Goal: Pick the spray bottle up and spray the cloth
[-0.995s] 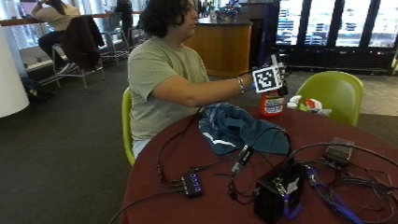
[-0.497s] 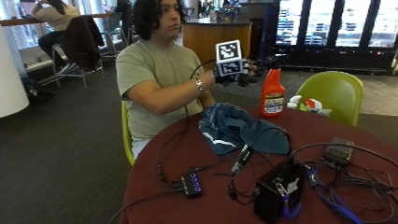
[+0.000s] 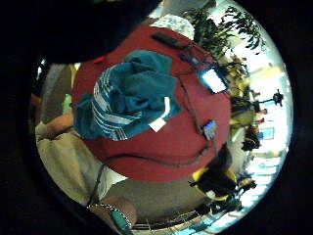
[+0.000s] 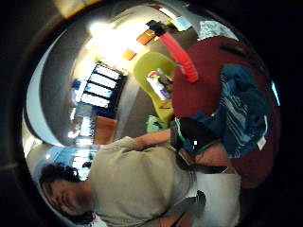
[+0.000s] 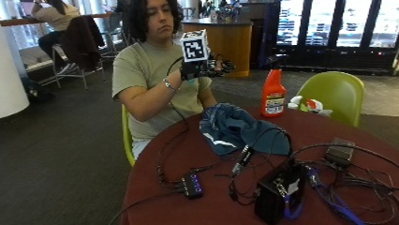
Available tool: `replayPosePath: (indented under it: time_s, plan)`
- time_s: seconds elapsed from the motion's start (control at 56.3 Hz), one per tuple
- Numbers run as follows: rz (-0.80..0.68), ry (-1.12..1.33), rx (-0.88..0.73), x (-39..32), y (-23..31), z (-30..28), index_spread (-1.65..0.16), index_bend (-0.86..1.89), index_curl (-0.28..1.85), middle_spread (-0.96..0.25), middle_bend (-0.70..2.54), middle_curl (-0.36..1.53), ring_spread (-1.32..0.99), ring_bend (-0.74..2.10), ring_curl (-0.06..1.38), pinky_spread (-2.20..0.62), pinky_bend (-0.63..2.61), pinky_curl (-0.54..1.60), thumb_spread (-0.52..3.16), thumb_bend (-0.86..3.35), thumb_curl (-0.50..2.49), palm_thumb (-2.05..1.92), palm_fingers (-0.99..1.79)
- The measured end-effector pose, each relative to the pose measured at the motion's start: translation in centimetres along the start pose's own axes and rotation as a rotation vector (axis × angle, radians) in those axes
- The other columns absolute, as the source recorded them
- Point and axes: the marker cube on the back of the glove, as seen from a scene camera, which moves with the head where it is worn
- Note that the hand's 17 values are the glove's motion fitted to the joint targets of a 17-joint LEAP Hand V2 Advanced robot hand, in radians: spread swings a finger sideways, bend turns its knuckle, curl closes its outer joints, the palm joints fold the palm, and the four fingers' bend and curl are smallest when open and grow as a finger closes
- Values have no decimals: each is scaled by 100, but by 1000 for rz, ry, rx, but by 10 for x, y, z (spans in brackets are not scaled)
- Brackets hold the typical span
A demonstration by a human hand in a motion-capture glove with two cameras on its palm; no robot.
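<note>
An orange spray bottle point(image 5: 273, 92) with a black trigger head stands upright at the far edge of the round red table point(image 5: 205, 159). A crumpled teal cloth point(image 5: 240, 131) with white stripes lies in front of it, nearer the person. My gloved right hand point(image 5: 204, 68) is raised at chest height, left of the bottle and above the cloth, apart from both. Its fingers are loosely curled and hold nothing. In the palm views the cloth point(image 3: 132, 98) point(image 4: 241, 113) lies on the table below, and the bottle point(image 4: 177, 49) stands past it.
A black box point(image 5: 277, 194) with tangled cables, a small hub point(image 5: 190, 185) and a grey adapter point(image 5: 340, 152) take up the near and right side of the table. A green chair point(image 5: 336, 91) stands behind the bottle.
My hand was at the spray bottle a second ago. It has drawn back left and up toward the person's chest without it. The bottle stays standing on the table.
</note>
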Motion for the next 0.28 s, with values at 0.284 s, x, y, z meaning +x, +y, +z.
replayPosePath:
  time_s: [0.284]
  plan:
    - [169,112,0,-1,14,-2,-43,14,26,-2,20,32,-8,31,33,20,35,35,105,-3,46,64,22]
